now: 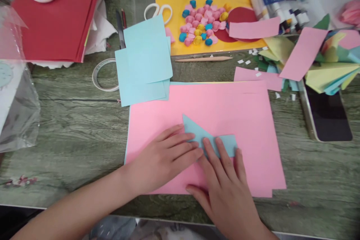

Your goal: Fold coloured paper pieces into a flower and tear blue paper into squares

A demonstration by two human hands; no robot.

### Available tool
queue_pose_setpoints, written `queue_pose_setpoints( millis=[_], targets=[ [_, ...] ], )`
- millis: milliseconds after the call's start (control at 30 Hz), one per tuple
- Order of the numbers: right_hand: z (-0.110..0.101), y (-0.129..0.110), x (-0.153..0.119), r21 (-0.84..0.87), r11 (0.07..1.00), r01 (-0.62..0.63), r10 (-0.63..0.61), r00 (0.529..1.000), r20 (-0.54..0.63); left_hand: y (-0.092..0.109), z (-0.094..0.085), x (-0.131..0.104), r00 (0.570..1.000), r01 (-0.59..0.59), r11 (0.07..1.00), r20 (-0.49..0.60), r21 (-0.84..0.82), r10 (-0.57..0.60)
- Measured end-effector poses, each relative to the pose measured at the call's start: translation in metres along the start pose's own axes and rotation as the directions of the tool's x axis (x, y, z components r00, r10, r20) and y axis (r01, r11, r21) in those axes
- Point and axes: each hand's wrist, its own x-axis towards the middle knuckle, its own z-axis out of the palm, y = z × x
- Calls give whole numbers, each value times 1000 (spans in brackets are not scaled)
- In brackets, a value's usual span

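Note:
A folded piece of light blue paper (197, 130) lies on pink paper sheets (219, 101), one pointed corner toward the back and a squarer end to the right. My left hand (165, 155) rests flat on its left part, fingers stretched out. Pressing on the middle and right part is my right hand (226, 183), its fingers spread and its thumb apart on the pink sheet. The fingers hide the paper's lower edge. Behind my left hand, square light blue sheets (147, 54) overlap the pink stack's corner.
A tape roll (97, 77), white-handled scissors (168, 14) and a pointed wooden stick (204, 59) lie behind. Small coloured paper pieces (198, 18) cover a yellow sheet (174, 2). Right are a phone (329, 114) and pink strips (305, 54); left, red sheets (56, 26).

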Motion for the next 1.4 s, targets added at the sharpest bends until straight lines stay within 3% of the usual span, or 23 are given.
queue_pose_setpoints(
  millis=[333, 533, 700, 900, 1000, 1167, 1400],
  targets=[
    [-4, 4, -4, 4, 1000, -2, 2, 1000, -24, -1, 2, 2, 998, 52, 999, -18, -13, -52],
    [-12, 16, -19, 38, 996, -85, 90, 985, -148, -1, 1, 2, 996, 82, 995, -21, -49, -83],
    [-9, 27, -30, 70, 978, -198, 210, 941, -264, -1, 3, 1, 996, 83, 995, -12, -61, -84],
    [-6, 33, -37, 55, 961, -272, 276, 919, -281, -1, 2, 1, 996, 87, 995, 9, -45, -87],
    [-8, 27, -33, 71, 975, -210, 222, 932, -285, -1, 0, 1, 997, 76, 996, 23, -39, -75],
    [-14, 10, -13, 163, 980, 111, -79, 978, -193, -1, -1, 2, 999, 52, 998, 5, -24, -52],
    [-10, 2, -2, 54, 997, 54, -49, 994, -99, 0, -1, 5, 999, 52, 998, -3, -31, -52]
  ],
)
